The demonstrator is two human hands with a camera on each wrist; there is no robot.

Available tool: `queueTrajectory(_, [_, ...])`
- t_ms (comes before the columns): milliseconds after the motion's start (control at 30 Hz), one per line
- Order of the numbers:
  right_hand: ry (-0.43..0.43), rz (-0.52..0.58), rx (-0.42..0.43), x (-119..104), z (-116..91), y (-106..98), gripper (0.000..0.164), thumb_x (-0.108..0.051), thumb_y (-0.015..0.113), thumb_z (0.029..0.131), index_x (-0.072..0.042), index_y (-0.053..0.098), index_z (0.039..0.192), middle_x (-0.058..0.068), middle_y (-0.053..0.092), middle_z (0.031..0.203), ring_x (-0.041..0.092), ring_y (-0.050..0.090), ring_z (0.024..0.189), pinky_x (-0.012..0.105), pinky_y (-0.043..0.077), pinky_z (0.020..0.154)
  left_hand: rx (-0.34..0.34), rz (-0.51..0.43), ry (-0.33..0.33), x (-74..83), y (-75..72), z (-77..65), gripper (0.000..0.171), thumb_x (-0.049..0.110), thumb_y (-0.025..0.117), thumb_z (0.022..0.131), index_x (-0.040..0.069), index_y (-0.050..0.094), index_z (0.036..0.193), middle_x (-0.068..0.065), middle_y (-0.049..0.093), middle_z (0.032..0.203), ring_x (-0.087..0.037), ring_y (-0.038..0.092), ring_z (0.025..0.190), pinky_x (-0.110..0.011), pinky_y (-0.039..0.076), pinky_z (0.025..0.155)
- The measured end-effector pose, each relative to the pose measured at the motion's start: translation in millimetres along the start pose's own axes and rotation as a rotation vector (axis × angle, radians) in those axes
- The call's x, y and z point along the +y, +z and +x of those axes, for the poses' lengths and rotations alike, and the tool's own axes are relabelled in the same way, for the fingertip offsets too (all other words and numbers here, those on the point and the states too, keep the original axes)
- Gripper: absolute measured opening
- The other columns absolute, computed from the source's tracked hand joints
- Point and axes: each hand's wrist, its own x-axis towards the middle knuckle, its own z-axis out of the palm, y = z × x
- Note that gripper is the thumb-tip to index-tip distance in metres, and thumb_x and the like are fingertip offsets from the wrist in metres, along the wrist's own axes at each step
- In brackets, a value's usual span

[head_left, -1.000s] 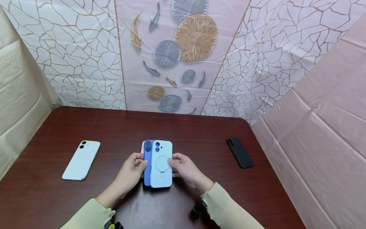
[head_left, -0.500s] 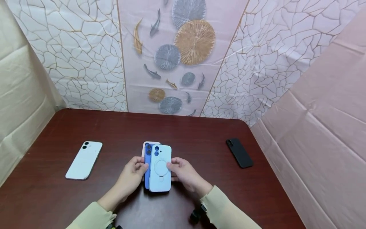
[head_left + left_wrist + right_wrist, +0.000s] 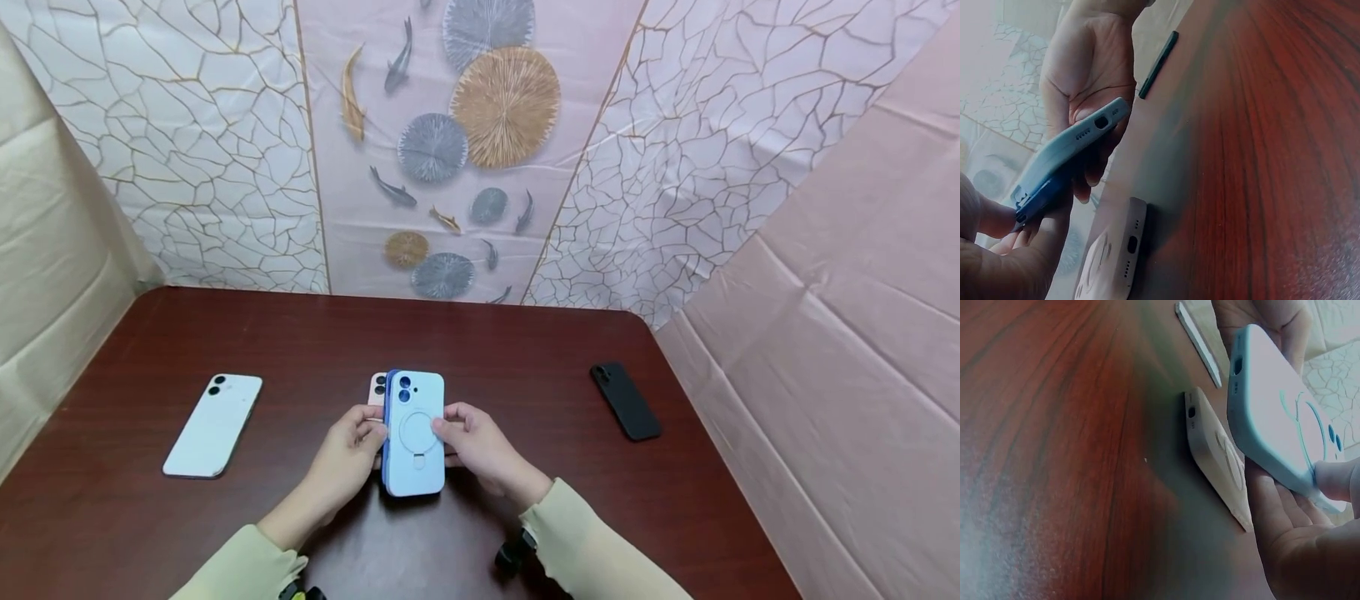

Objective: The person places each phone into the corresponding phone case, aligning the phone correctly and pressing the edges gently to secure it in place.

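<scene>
A light blue phone case (image 3: 423, 475) with a ring outline and camera holes is held by my right hand (image 3: 486, 450), thumb on its back and fingers beneath. Only a thin strip of the blue phone (image 3: 386, 462) shows along the case's left side; my left hand (image 3: 347, 454) pinches it at that edge. In the left wrist view, the case (image 3: 1063, 147) lies over the blue phone (image 3: 1047, 194), both raised above the table. Under them a pink phone case (image 3: 1216, 447) rests on the tabletop, mostly hidden in the head view.
On the dark red-brown table (image 3: 517, 350) a white phone (image 3: 213, 425) lies to the left. A black phone or case (image 3: 627, 402) lies to the right. Patterned cloth (image 3: 225, 167) hangs behind the table, and plain cloth hangs at both sides.
The light blue case has shifted left over the blue phone, whose visible strip has narrowed. Both hands keep their holds. The whole head view has shifted slightly.
</scene>
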Motion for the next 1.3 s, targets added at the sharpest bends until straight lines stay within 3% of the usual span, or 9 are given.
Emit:
queueTrajectory(200, [-0.013,0.0,-0.007,-2.0,2.7,0.5,0.028,-0.022,0.058,0.099,0.0,0.053,0.116,0.012,0.071,0.094,0.021,0.067,0.083,0.04,0.056,0.072,0.01,0.011,-0.012,2.2,-1.0,0.9,0.025,0.005,0.045,0.101,-0.001,0.047,0.126,-0.015,0.063,0.109,-0.021,0.058,0.091,-0.033,0.051,0.072])
queueTrajectory(433, [-0.015,0.011,-0.003,-4.1,5.3,0.8,0.027,-0.021,0.059,0.098,0.0,0.053,0.114,0.013,0.071,0.094,0.021,0.068,0.082,0.041,0.056,0.073,0.022,-0.049,-0.025,-0.8,0.1,4.8,0.024,0.005,0.044,0.101,0.0,0.05,0.124,-0.017,0.065,0.108,-0.022,0.062,0.09,-0.034,0.054,0.073])
queueTrajectory(800, [-0.021,0.0,0.021,-7.0,4.9,2.7,0.029,-0.02,0.058,0.099,0.001,0.053,0.117,0.013,0.071,0.095,0.021,0.068,0.081,0.043,0.056,0.073,0.021,-0.097,-0.018,-0.5,0.2,6.5,0.024,0.008,0.054,0.097,-0.002,0.054,0.119,-0.018,0.068,0.104,-0.024,0.067,0.084,-0.036,0.056,0.071])
queueTrajectory(1000, [-0.043,-0.006,0.024,-8.2,4.7,2.7,0.033,-0.021,0.06,0.098,0.0,0.051,0.122,0.013,0.071,0.097,0.023,0.069,0.083,0.043,0.056,0.073,0.015,-0.059,0.023,-1.2,3.0,10.0,0.032,0.01,0.065,0.093,-0.002,0.053,0.12,-0.016,0.068,0.1,-0.023,0.068,0.086,-0.035,0.057,0.067])
queueTrajectory(1300, [-0.062,-0.014,0.034,-9.0,5.9,0.8,0.035,-0.029,0.051,0.102,-0.006,0.057,0.128,0.01,0.07,0.099,0.023,0.069,0.08,0.039,0.057,0.07,0.039,-0.003,0.04,0.2,3.3,12.6,0.03,0.008,0.064,0.093,-0.003,0.055,0.12,-0.015,0.069,0.099,-0.021,0.068,0.089,-0.03,0.056,0.069])
